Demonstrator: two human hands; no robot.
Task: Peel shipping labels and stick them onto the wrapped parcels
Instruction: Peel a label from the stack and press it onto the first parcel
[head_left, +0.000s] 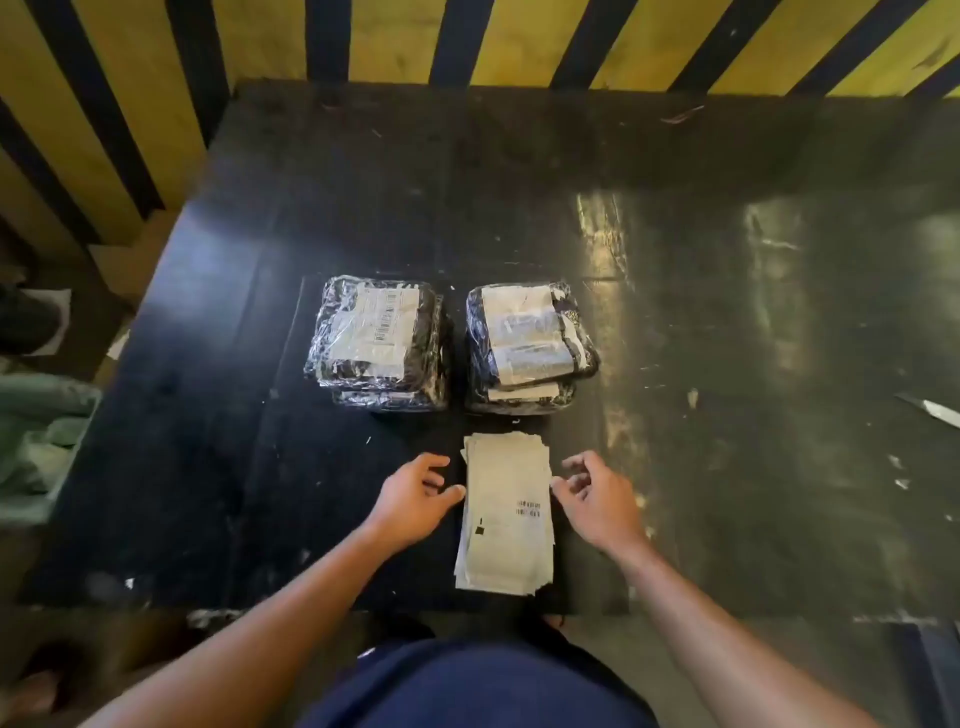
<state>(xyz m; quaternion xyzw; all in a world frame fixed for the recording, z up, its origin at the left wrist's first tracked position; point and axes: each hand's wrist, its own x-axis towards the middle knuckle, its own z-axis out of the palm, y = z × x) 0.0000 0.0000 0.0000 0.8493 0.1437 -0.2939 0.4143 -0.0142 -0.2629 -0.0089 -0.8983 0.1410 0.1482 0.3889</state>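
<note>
One stack of shipping labels (506, 512) lies at the near edge of the black table (727, 312), sheets too many to count. The left hand (415, 496) and right hand (597, 499) flank it, fingers relaxed, grasping nothing. Beyond stand two piles of wrapped parcels (379, 343), (530, 345); their lower parcels are mostly hidden.

The desk (675, 260) is dark, scuffed and glossy toward its right edge. 2 parcel stacks (376, 343) wear crinkled shiny plastic wrap. The label stack (506, 514) is matt paper.
</note>
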